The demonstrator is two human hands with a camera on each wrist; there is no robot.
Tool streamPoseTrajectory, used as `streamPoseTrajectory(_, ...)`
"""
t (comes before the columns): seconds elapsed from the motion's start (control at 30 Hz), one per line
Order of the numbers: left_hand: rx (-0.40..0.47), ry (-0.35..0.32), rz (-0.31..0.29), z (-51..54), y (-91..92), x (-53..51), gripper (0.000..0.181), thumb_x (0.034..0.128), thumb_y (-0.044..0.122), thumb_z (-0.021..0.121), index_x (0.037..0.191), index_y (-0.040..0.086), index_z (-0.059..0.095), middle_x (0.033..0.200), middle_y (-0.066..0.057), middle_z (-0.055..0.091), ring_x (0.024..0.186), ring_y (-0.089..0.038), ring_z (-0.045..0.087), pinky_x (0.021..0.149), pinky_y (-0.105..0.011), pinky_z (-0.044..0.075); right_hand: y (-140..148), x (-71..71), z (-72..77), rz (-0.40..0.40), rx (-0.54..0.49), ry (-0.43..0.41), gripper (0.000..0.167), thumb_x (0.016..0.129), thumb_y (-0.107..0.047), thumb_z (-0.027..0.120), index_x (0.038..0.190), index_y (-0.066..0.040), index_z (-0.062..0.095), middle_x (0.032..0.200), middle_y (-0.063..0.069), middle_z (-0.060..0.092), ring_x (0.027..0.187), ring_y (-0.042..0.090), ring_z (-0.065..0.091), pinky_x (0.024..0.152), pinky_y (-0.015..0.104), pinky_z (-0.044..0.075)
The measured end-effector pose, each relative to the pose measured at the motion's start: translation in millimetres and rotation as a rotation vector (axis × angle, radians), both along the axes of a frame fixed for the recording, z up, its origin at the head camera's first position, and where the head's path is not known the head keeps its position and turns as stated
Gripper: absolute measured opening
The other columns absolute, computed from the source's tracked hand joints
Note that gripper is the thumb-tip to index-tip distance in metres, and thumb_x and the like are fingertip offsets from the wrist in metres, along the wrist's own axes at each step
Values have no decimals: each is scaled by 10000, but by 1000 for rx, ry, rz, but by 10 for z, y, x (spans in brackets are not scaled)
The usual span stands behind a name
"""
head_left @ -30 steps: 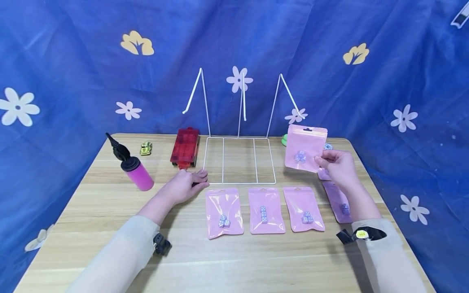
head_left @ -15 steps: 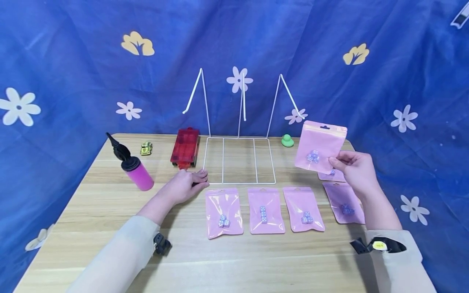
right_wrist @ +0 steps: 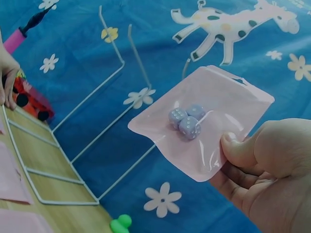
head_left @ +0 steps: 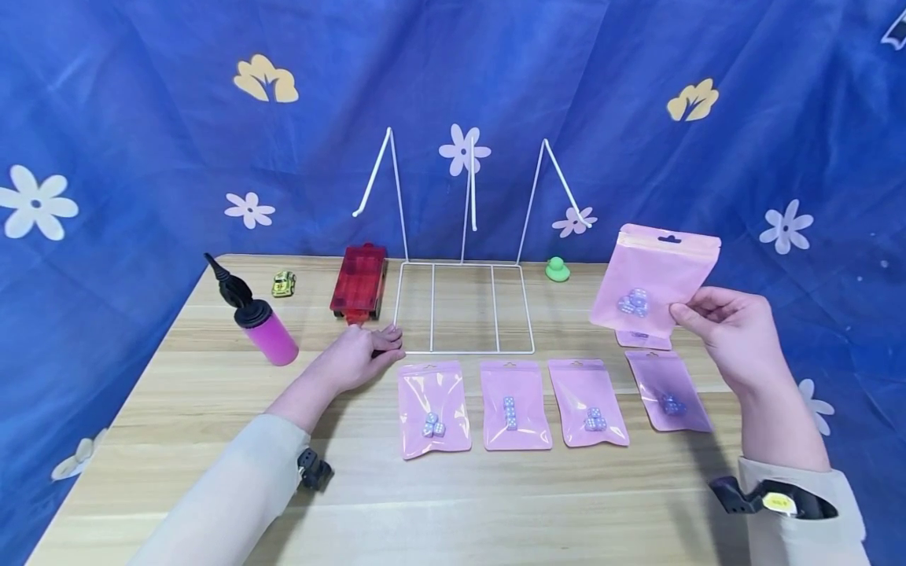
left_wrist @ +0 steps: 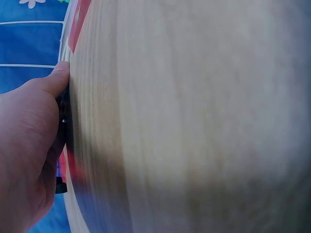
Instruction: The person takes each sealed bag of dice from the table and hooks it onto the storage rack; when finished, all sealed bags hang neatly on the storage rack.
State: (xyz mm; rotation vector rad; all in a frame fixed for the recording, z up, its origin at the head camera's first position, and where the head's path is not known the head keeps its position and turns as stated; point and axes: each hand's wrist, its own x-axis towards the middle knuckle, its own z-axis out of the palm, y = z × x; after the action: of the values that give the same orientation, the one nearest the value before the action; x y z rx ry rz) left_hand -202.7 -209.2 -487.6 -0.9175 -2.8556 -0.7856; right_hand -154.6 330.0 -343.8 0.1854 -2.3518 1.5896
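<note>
My right hand [head_left: 736,338] pinches the side edge of a pink zip bag [right_wrist: 170,114], thumb in front and fingers behind. Several lavender dice [right_wrist: 187,121] lie inside it. The bag hangs upright above the table's right side, its hang hole at the top. My left hand [head_left: 357,358] rests at the front left corner of a white wire display rack [head_left: 493,310], thumb and fingers about the wire. Three long prongs rise from the rack's back. Three pink bags with dice, including a middle bag [head_left: 527,393], lie in front of the rack.
Another dice bag [head_left: 690,393] lies at the right, with one more [head_left: 644,341] partly hidden behind the held one. A green duck [head_left: 557,270], red toy trailer [head_left: 359,283], small yellow car [head_left: 284,284] and pink hand pump [head_left: 272,338] stand around the rack.
My right hand has carried the pink bag to the right and slightly nearer, away from the rack, uncovering the green duck. My left hand stays at the rack's corner.
</note>
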Motion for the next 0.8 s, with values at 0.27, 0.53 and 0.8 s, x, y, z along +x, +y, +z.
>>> streamPoseTrajectory(0.27, 15, 12, -4, -7, -1, -6, 309, 1002, 203, 765, 1214, -22, 771, 1336, -195, 677, 1301, -359, 619, 1139, -519, 447, -75, 96, 129, 105, -97, 55, 54, 919, 134, 744, 953, 104, 774, 770, 25, 752, 652, 83, 662, 566, 164, 515)
streamPoseTrajectory(0.53, 37, 9, -9, -20, -3, -3, 296, 995, 178, 771, 1204, -32, 772, 1316, -209, 686, 1285, -361, 631, 1120, -519, 465, -241, 69, 172, 134, -11, 69, 56, 916, 137, 741, 965, 123, 765, 775, 23, 749, 639, 102, 615, 577, 179, 510)
streamPoseTrajectory(0.8, 27, -4, -2, -6, 2, -5, 302, 1001, 185, 765, 1215, -29, 768, 1333, -202, 678, 1302, -353, 618, 1127, -510, 458, -385, -23, 206, 184, -40, 75, 32, 920, 126, 743, 950, 130, 756, 774, 38, 740, 642, 116, 586, 570, 202, 496)
